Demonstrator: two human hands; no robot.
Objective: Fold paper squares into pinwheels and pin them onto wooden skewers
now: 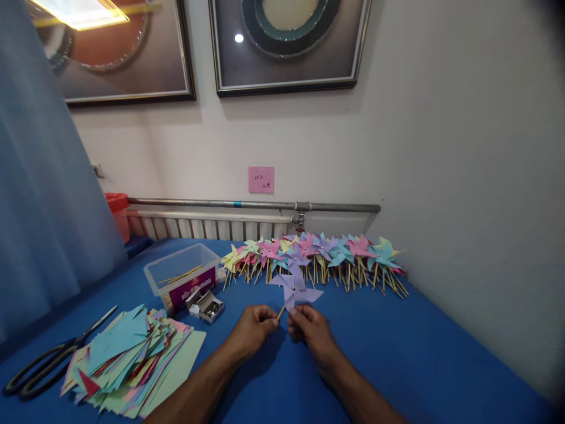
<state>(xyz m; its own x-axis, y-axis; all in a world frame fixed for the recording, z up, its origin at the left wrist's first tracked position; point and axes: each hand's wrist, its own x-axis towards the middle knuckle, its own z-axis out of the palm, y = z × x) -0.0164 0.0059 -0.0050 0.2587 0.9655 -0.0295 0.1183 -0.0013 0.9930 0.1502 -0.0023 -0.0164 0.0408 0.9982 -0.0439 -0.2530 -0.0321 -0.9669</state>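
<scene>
A purple paper pinwheel point(296, 288) on a thin wooden stick point(281, 312) is held up in front of me, with a small pin at its centre. My left hand point(256, 330) is closed, thumb and fingers pinching the stick. Closed as well, my right hand point(311, 330) grips the lower edge of the pinwheel's paper blade. Just beyond lies a long row of finished-looking pinwheels point(304, 247) in pink, yellow, blue and purple, their sticks pointing towards me.
Left of my hands are a small open box of pins point(209, 309), a clear plastic tub point(179, 265) with sticks, a pile of coloured paper point(132, 359) and black-handled scissors point(57, 359). A blue cloth point(397, 353) covers the table; a wall point(477, 176) rises behind.
</scene>
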